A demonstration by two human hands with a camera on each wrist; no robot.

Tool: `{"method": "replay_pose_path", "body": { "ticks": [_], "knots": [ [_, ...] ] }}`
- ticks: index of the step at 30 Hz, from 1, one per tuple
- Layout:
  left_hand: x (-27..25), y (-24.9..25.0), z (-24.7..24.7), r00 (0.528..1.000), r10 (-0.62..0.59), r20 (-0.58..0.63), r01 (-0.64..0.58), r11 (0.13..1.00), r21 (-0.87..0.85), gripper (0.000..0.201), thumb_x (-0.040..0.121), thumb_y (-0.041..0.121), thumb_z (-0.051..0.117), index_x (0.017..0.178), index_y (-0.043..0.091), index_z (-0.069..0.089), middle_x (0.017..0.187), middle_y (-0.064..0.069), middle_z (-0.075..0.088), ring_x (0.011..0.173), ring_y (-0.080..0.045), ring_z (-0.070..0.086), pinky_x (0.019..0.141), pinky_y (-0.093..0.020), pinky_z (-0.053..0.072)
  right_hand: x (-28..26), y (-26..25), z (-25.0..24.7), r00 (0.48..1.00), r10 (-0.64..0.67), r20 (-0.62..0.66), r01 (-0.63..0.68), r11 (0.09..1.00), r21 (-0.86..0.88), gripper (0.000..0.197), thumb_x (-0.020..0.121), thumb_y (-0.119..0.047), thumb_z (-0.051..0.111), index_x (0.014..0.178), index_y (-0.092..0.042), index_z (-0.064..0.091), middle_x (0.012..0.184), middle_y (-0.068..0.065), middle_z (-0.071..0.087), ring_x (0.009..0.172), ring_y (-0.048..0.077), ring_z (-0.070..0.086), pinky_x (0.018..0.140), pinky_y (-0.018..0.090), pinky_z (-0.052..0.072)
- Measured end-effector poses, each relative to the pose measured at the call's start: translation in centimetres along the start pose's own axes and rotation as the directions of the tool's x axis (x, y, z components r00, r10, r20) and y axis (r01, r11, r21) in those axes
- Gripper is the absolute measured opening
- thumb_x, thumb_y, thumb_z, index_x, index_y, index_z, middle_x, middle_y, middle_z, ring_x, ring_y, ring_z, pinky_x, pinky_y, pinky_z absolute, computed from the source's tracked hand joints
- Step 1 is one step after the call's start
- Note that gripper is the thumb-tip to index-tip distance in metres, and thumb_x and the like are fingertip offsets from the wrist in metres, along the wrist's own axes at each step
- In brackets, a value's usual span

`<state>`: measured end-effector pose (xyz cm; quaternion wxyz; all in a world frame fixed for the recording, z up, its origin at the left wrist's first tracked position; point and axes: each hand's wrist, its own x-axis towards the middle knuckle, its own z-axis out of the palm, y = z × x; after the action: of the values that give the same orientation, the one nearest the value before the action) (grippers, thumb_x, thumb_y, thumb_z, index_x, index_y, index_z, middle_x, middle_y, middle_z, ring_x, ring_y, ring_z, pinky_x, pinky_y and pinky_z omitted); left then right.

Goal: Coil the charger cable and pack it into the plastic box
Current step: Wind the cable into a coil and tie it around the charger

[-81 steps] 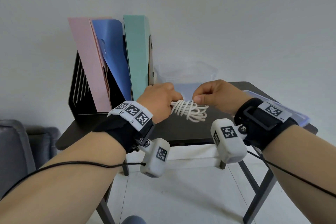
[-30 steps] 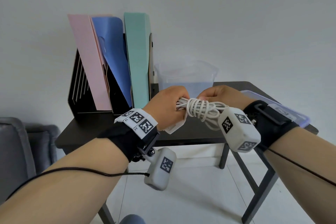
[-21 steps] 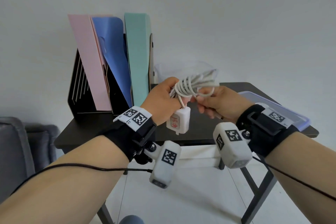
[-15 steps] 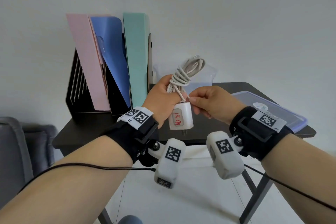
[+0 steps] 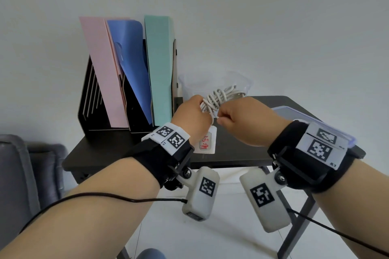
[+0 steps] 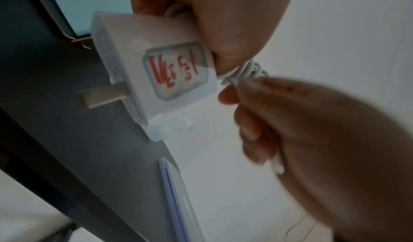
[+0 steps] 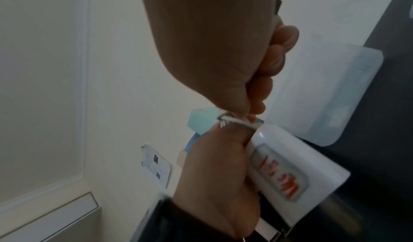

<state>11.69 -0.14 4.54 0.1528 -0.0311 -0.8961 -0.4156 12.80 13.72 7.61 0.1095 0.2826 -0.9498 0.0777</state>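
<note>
My left hand [image 5: 194, 119] is gripping the coiled cable [image 5: 219, 99] and red-scrawled, illegible charger [image 6: 161, 72]; my right hand [image 5: 242, 124] is pinching a strand.

On the table [image 5: 117, 149], a file rack [image 5: 90, 99] stands at the back left, the box [image 5: 214, 84] just right of it, the lid [image 5: 294, 114] at the right edge. Above the table's front, both hands [image 5: 193, 115] [image 5: 242, 120] hold the cable [image 5: 219, 99]; the plug [image 5: 207, 141] hangs below the left hand.

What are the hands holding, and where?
The left hand grips the coiled cable just above the plug; the right hand pinches a strand there.
</note>
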Motion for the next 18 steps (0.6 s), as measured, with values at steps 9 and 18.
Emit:
{"method": "replay_pose_path", "body": {
  "ticks": [9, 18],
  "knots": [
    [-0.9, -0.4, 1.1, 0.997, 0.077, 0.026, -0.082, 0.929, 0.361, 0.041, 0.085, 0.018, 0.051, 0.124, 0.009, 0.042, 0.122, -0.016, 0.041, 0.104, -0.041, 0.051, 0.087, -0.043, 0.043, 0.2, 0.1, 1.7, 0.986, 0.167, 0.024, -0.164, 0.911, 0.378, 0.031, 0.092, -0.023, 0.049, 0.064, -0.010, 0.052, 0.059, 0.000, 0.053, 0.055, 0.015, 0.044, 0.055, 0.025, 0.037],
    [-0.6, 0.4, -0.9, 0.982, 0.054, 0.183, -0.049, 0.998, -0.027, 0.031, 0.096, 0.025, 0.039, 0.125, 0.018, 0.047, 0.110, -0.003, 0.059, 0.091, -0.020, 0.058, 0.082, -0.034, 0.050, 0.2, 0.8, 2.2, 0.950, 0.313, -0.004, -0.255, 0.782, 0.569, 0.029, 0.090, -0.020, 0.053, 0.062, -0.012, 0.055, 0.054, -0.003, 0.054, 0.050, 0.013, 0.046, 0.054, 0.025, 0.039]
  ]
}}
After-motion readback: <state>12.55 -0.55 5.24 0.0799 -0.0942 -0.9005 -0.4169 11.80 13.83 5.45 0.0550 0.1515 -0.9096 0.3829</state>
